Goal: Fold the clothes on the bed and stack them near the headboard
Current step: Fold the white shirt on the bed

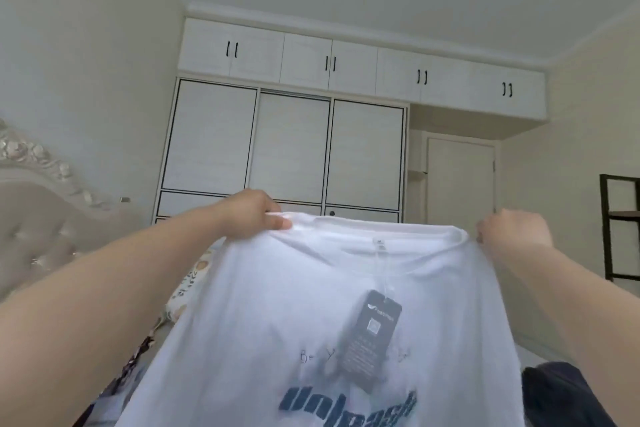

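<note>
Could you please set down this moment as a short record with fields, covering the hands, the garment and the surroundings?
garment: white T-shirt, held up by its shoulders, blue lettering at the lower front
tag: dark hang tag dangling from the neckline
left hand: left hand grips the shirt's left shoulder
right hand: right hand grips the right shoulder
headboard: tufted headboard at left
other clothes: dark garment at lower right
background: white wardrobe, closed door, dark shelf
fold state: not yet folded
</note>
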